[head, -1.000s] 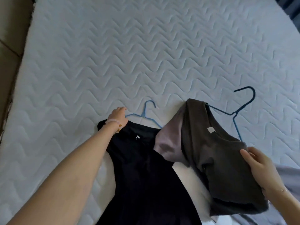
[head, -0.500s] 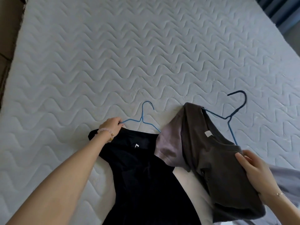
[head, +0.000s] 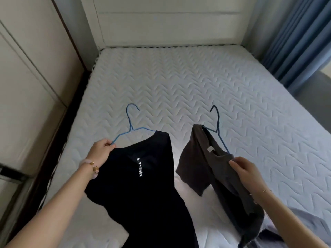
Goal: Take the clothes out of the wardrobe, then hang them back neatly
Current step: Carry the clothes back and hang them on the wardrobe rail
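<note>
A black T-shirt (head: 143,185) with white lettering hangs on a light blue wire hanger (head: 131,126). My left hand (head: 101,149) grips that hanger's left shoulder and holds it up over the mattress. To the right, a dark grey T-shirt (head: 211,169) hangs on a dark blue wire hanger (head: 217,126). My right hand (head: 245,170) pinches the grey shirt's right shoulder together with the hanger end. Both shirts droop toward me, their lower parts trailing on the bed.
A white quilted mattress (head: 197,90) fills the middle, with a white headboard (head: 166,22) behind it. Pale wardrobe panels (head: 26,77) stand along the left. Blue curtains (head: 300,42) hang at the right. A light grey garment (head: 304,224) lies at the lower right.
Both shirts were lying on the mattress; now both hands have lifted them by their hangers. My head has tilted up, bringing the headboard, wardrobe and curtains into view.
</note>
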